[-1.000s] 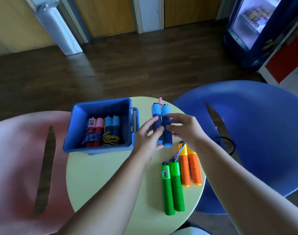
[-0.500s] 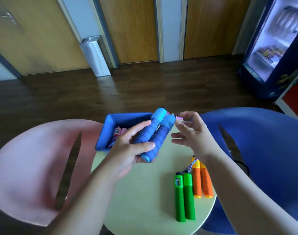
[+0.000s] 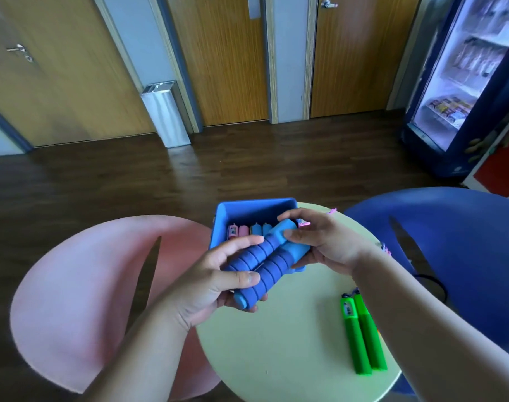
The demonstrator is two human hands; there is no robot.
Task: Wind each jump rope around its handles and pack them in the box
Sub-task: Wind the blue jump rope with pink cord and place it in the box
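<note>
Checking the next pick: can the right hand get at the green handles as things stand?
Likely not yet: the right hand grips the blue handles with the left hand. The green handles lie uncovered nearby.

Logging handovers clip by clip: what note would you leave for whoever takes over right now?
The left hand grips the lower end of the blue handles; the right hand pinches their top end, over the box.
Done: a pink-handled rope and a blue-handled rope sit in the box.
The green rope lies on the table, unpacked.
Whether the held pair's cord is wound cannot be seen.
Left: pack it, then the green rope.
</note>
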